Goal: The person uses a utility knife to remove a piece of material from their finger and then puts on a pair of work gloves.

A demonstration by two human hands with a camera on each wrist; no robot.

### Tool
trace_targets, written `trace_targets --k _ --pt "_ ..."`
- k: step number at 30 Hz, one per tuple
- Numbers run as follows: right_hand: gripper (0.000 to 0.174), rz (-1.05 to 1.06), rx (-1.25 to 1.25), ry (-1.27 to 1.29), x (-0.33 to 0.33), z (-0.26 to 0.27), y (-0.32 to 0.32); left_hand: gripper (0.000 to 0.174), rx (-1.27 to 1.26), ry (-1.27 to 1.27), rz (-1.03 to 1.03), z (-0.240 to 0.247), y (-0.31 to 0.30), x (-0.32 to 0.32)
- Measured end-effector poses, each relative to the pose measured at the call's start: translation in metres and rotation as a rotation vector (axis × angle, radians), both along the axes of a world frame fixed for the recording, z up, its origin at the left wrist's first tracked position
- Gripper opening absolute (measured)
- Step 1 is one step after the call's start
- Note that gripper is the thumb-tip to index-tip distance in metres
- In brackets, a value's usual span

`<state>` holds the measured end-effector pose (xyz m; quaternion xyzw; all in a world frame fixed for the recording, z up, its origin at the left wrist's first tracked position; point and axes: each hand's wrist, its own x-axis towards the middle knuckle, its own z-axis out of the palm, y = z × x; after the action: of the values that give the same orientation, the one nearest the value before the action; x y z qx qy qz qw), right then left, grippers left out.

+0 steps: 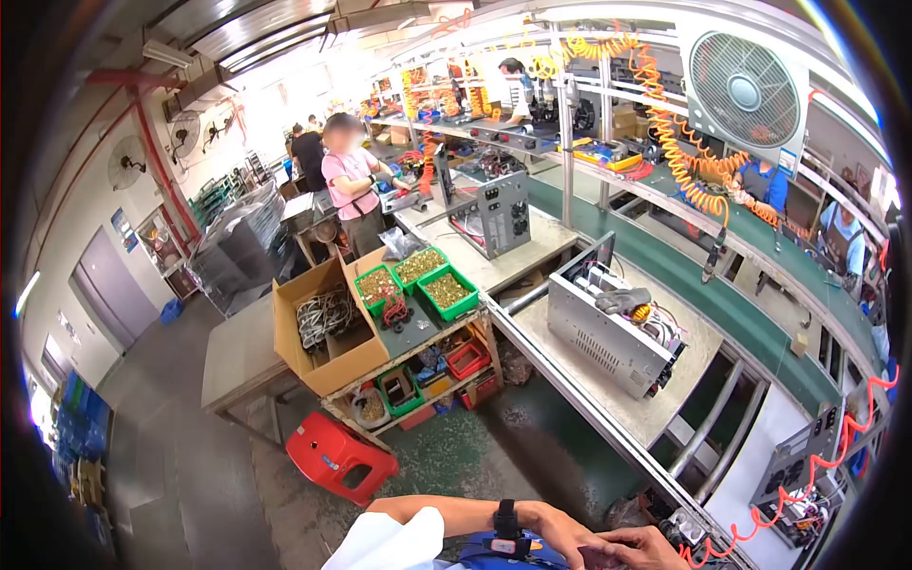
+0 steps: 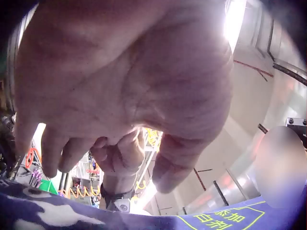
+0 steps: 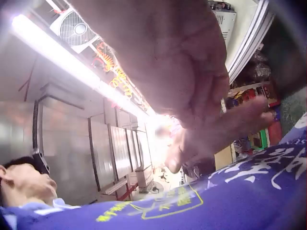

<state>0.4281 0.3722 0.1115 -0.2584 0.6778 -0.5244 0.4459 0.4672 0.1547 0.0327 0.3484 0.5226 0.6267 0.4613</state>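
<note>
At the bottom edge of the head view, the left hand (image 1: pixel 568 538) and the right hand (image 1: pixel 649 549) meet in front of the body, their fingers close together. A dark patch shows between them; whether it is an object cannot be told. The palm of the left hand (image 2: pixel 129 81) fills the upper left wrist view, fingers loosely extended, with the right hand (image 2: pixel 120 155) behind it. In the right wrist view the right hand (image 3: pixel 168 62) looms close, and loosely extended fingers (image 3: pixel 235 122) show beside it.
An opened metal-cased unit (image 1: pixel 608 332) with a grey glove (image 1: pixel 622 300) on it stands on the line. Left of it are green bins (image 1: pixel 448 292), a cardboard box (image 1: pixel 342 366) of cables and a red stool (image 1: pixel 332 456). A person in pink (image 1: pixel 349 180) stands beyond.
</note>
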Motion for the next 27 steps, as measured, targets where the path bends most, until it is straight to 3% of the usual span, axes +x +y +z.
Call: trace_targets --k 2,4,5,7,11,19,21,23,27 --pt "0.025 0.023 -0.006 0.155 0.002 -0.016 0.003 0.062 -0.039 0.132 -0.087 -0.001 0.001 -0.002" --pt "0.024 0.007 -0.018 0.404 0.004 -0.027 -0.003 0.065 -0.055 -0.07 -0.025 0.019 -0.001 -0.002" --pt "0.023 -0.033 0.139 0.317 0.004 -0.023 -0.005 0.066 -0.064 -0.173 0.001 0.026 -0.001 -0.001" --pt "0.024 -0.053 0.258 0.332 0.005 -0.02 -0.008 0.067 0.012 -0.054 0.035 0.012 0.003 -0.003" --pt "0.029 0.043 -0.128 0.209 0.005 -0.016 0.002 0.066 -0.023 0.026 0.005 0.01 -0.002 0.006" --pt "0.029 -0.082 0.142 0.244 0.007 -0.021 -0.005 0.064 -0.02 -0.039 0.085 0.015 0.003 0.002" --pt "0.029 0.015 -0.07 0.149 0.005 -0.007 -0.001 0.066 -0.007 -0.012 0.011 0.012 0.001 0.004" --pt "0.028 0.039 -0.12 -0.035 0.003 0.007 0.001 0.069 0.007 0.017 -0.062 0.008 -0.001 0.005" --pt "0.028 -0.027 0.054 0.1 0.008 -0.019 -0.001 0.072 -0.287 -0.017 -0.041 0.039 -0.004 0.006"
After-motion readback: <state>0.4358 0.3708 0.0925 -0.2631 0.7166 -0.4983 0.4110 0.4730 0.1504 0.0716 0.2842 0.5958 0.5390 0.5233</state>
